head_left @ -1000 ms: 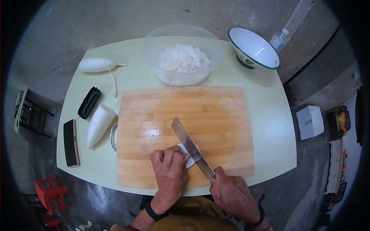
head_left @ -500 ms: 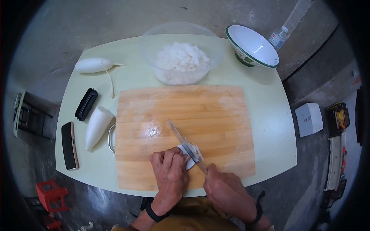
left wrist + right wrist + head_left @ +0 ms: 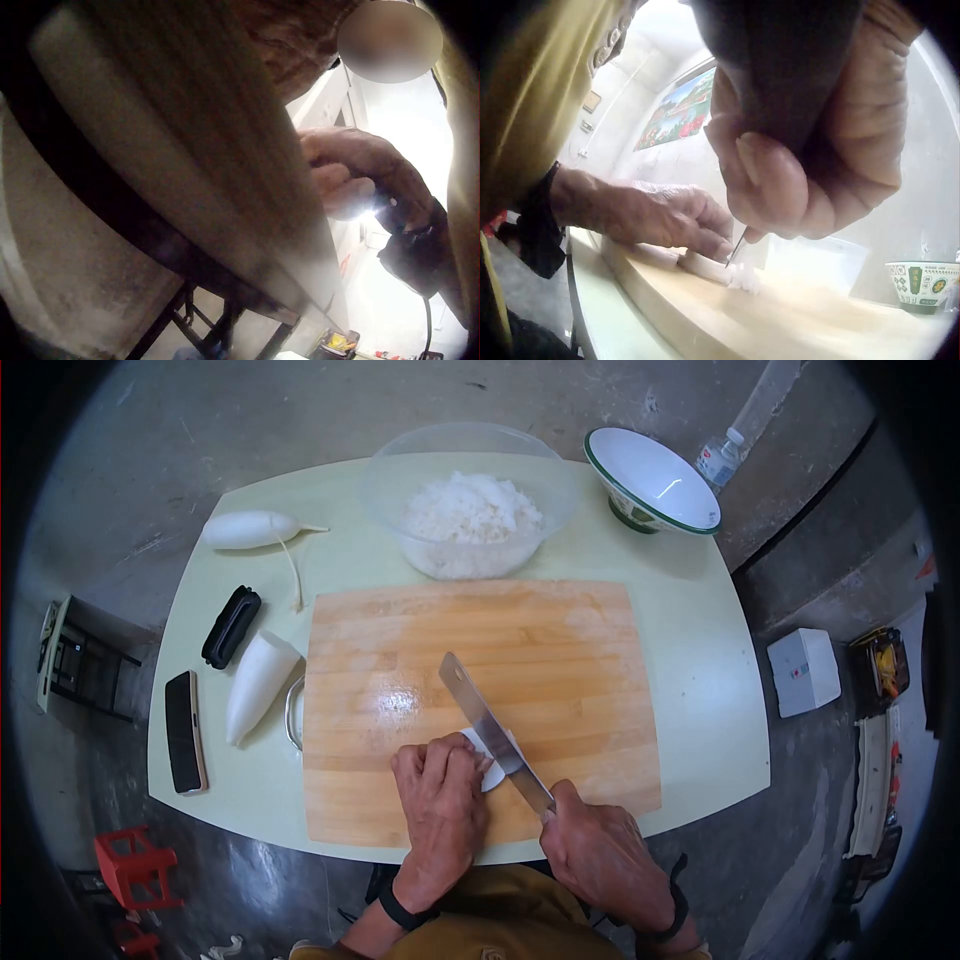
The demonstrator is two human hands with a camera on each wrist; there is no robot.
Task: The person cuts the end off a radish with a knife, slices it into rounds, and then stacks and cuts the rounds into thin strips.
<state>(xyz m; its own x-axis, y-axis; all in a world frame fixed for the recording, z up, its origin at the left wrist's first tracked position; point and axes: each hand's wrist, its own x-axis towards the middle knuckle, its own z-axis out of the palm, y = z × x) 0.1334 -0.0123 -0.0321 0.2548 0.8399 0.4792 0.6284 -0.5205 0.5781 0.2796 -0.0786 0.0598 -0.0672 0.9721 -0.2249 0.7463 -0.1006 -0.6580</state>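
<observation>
The cutting board (image 3: 560, 660) is pale strip-grained wood, matt except for a wet, glossy patch left of its middle. On the board, the knife (image 3: 478, 712) has a smooth, bright metal blade, and the radish piece (image 3: 494, 774) looks white and moist. Behind the board, the clear bowl (image 3: 385, 485) is translucent plastic. Beyond the board's far right corner, the green-rimmed bowl (image 3: 650, 470) is glossy white inside. Left of the board lie a matt black ribbed case (image 3: 231, 626) and a glossy black phone (image 3: 183, 730). The table (image 3: 700, 690) under the board is smooth pale green.

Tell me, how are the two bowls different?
The clear bowl is see-through and holds white shreds; the white bowl has a green rim and is empty. The clear bowl looks bigger than the white bowl. Both are round and sit beyond the cutting board.
</observation>
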